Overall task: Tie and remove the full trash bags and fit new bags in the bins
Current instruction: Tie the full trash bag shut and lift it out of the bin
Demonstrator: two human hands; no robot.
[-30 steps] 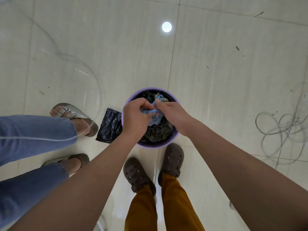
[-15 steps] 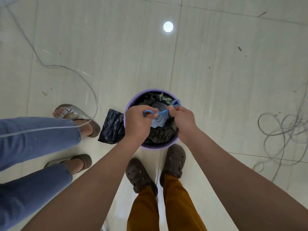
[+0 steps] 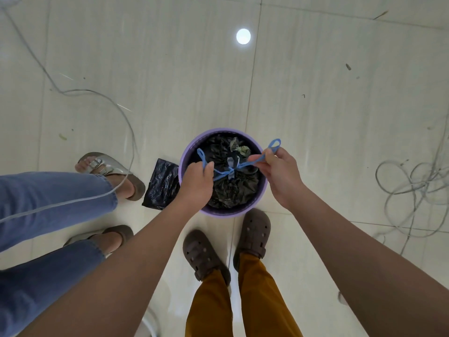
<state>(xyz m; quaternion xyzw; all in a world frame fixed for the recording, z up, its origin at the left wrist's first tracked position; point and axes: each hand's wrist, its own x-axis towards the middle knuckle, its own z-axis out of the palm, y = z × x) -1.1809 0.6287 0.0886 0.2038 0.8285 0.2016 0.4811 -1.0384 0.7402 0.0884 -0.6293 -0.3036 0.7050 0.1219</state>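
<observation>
A round purple bin [image 3: 257, 200] stands on the tiled floor just beyond my feet. Inside it sits a full black trash bag [image 3: 233, 188] whose neck is gathered by a blue drawstring [image 3: 230, 169]. My left hand [image 3: 196, 183] is shut on the left end of the drawstring over the bin's left rim. My right hand [image 3: 279, 173] is shut on the right end, whose loop sticks out above my fingers. The string is pulled taut between both hands. A folded black bag [image 3: 161, 184] lies on the floor left of the bin.
Another person in blue jeans and sandals [image 3: 109, 171] stands close on the left. A thin white cable [image 3: 126, 122] runs across the floor at left, and a tangle of cables [image 3: 418, 188] lies at right. My brown clogs [image 3: 204, 254] are just before the bin.
My hands have moved apart from the middle of the bin to its two sides, drawing the blue string tight and closing the bag's neck.
</observation>
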